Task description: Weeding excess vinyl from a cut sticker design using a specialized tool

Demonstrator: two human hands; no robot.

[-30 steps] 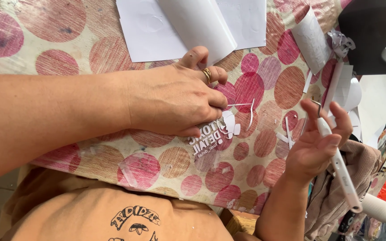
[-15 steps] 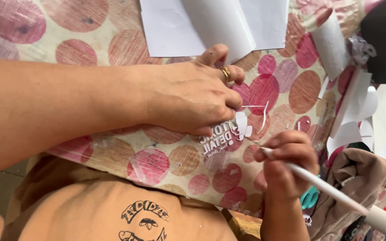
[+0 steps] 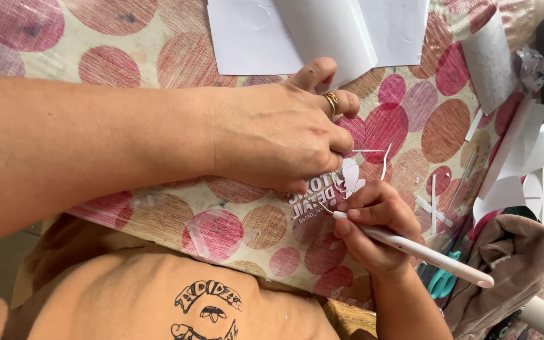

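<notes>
The small vinyl sticker [image 3: 315, 200] with white cut-out lettering lies flat on the spotted tablecloth [image 3: 448, 126], near the cloth's front edge and directly between the two hands. It is a clear-looking piece, its white letters upside down from this view, with a few loose white slivers curling up just beyond it. The left hand [image 3: 278, 141] presses down on the sticker's far side, fingers bunched together and curled over its upper edge, a gold ring [image 3: 332, 102] on one finger; the thumb points away toward the white paper sheets [image 3: 297, 31] further back on the cloth. The right hand [image 3: 376, 230] sits just in front of the sticker, fingers closed tight around a white pen-shaped weeding tool [image 3: 423, 252]. The tool's thin metal tip touches the sticker's near edge, and its shaft slants away past the wrist. Thin white strips of waste [image 3: 432, 204] lie scattered on the cloth to the right of the sticker. Further right, curled white backing scraps [image 3: 511, 151] pile up near the cloth's edge. A pair of teal-handled scissors [image 3: 442, 280] shows just past the tool's shaft, beside a brown fabric bundle [image 3: 511, 264].
</notes>
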